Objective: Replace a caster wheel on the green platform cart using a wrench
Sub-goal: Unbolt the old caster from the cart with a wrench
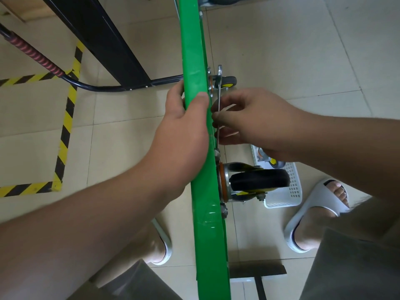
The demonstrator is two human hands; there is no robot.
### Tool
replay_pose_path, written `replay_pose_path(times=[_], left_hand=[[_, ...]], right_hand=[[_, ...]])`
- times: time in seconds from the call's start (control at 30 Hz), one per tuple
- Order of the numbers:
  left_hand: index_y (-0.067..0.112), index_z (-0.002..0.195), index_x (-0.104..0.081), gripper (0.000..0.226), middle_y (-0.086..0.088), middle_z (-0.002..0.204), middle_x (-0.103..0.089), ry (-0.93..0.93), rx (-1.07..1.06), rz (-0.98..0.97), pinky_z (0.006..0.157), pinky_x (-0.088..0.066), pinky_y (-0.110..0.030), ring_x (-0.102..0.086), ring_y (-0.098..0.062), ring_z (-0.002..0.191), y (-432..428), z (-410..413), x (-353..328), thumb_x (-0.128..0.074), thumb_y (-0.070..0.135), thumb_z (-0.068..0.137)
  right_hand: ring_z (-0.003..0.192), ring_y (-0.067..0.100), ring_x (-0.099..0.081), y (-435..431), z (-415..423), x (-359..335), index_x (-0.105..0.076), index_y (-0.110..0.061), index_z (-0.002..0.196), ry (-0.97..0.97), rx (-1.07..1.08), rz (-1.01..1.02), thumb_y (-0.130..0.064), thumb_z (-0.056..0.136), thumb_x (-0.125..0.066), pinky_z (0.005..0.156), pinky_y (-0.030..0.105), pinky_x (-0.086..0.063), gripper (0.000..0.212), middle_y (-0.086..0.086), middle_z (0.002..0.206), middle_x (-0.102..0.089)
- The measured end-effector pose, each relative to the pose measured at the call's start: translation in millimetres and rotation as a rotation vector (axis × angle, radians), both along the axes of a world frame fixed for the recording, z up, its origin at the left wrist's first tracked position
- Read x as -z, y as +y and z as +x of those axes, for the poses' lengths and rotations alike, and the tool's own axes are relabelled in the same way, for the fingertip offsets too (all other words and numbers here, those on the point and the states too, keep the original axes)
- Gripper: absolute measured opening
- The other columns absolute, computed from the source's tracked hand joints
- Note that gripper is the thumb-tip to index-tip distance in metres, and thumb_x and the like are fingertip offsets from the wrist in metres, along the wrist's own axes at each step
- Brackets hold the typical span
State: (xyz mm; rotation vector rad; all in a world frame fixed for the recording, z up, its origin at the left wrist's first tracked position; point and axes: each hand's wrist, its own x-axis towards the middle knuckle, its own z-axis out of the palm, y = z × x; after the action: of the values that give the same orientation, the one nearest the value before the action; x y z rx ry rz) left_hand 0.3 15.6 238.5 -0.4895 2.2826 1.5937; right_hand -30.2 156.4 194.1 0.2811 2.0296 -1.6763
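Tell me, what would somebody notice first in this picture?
The bright green flat platform cart stands on its edge, running top to bottom through the middle, with the left hand gripping it. Just right of it, the right hand pinches a thin silver metal wrench. Lower down, a big black rubber caster wheel sticks out from the cart's underside.
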Motion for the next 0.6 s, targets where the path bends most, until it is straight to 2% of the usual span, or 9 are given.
replay_pose_path(times=[0.1,0.2,0.27,0.33,0.4,0.5,0.6], left_hand=[[0.056,0.137,-0.044,0.032,0.013,0.087,-0.064,0.006,-0.013,0.002,0.050,-0.048,-0.018,-0.062,0.002,0.058,0,0,-1,-0.041,0.046,0.107],[0.056,0.138,-0.044,0.033,0.012,0.088,-0.065,0.005,-0.007,0.006,0.050,-0.048,-0.018,-0.064,0.000,0.063,0,0,-1,-0.041,0.045,0.107],[0.056,0.136,-0.044,0.032,0.012,0.087,-0.066,0.003,-0.005,0.010,0.051,-0.049,-0.019,-0.064,-0.001,0.063,0,0,-1,-0.041,0.045,0.107],[0.056,0.134,-0.045,0.030,0.010,0.084,-0.067,0.004,-0.010,0.014,0.051,-0.051,-0.019,-0.067,-0.001,0.066,0,0,-1,-0.042,0.044,0.107],[0.056,0.137,-0.046,0.033,0.008,0.088,-0.069,0.000,-0.008,0.015,0.059,-0.056,-0.024,-0.070,-0.009,0.077,0,0,-1,-0.042,0.045,0.106],[0.054,0.140,-0.045,0.035,0.004,0.094,-0.071,0.002,0.002,0.027,0.068,-0.059,-0.035,-0.071,-0.017,0.084,1,1,-1,-0.042,0.044,0.107],[0.054,0.141,-0.043,0.035,0.008,0.092,-0.068,0.007,0.009,0.031,0.056,-0.056,-0.025,-0.069,-0.006,0.071,0,0,0,-0.041,0.044,0.107]], right_hand=[[0.094,0.038,-0.074,2,10,-8,-0.073,-0.013,0.106,0.077,-0.018,-0.009,-0.015,0.096,-0.069,0.084,0.044,-0.064,0.011,0.019,0.098,-0.075],[0.096,0.032,-0.074,8,23,-16,-0.075,-0.013,0.105,0.119,-0.051,-0.028,-0.013,0.093,-0.072,0.088,0.045,-0.062,0.012,0.013,0.097,-0.076],[0.095,0.024,-0.075,13,33,-19,-0.075,-0.014,0.106,0.155,-0.086,-0.019,-0.015,0.090,-0.075,0.091,0.041,-0.061,0.015,0.006,0.096,-0.078],[0.092,0.014,-0.076,17,43,-21,-0.076,-0.016,0.103,0.186,-0.116,-0.016,-0.015,0.088,-0.077,0.090,0.031,-0.060,0.015,-0.001,0.095,-0.079],[0.093,0.014,-0.076,19,49,-21,-0.076,-0.014,0.104,0.214,-0.141,-0.041,-0.010,0.088,-0.076,0.091,0.028,-0.059,0.017,-0.001,0.096,-0.079],[0.096,0.020,-0.075,20,50,-19,-0.074,-0.010,0.107,0.272,-0.166,-0.041,-0.006,0.089,-0.074,0.094,0.036,-0.058,0.018,0.003,0.100,-0.079],[0.095,0.021,-0.075,20,42,-19,-0.073,-0.010,0.108,0.335,-0.157,0.004,-0.009,0.091,-0.073,0.094,0.043,-0.058,0.017,0.002,0.099,-0.078]])
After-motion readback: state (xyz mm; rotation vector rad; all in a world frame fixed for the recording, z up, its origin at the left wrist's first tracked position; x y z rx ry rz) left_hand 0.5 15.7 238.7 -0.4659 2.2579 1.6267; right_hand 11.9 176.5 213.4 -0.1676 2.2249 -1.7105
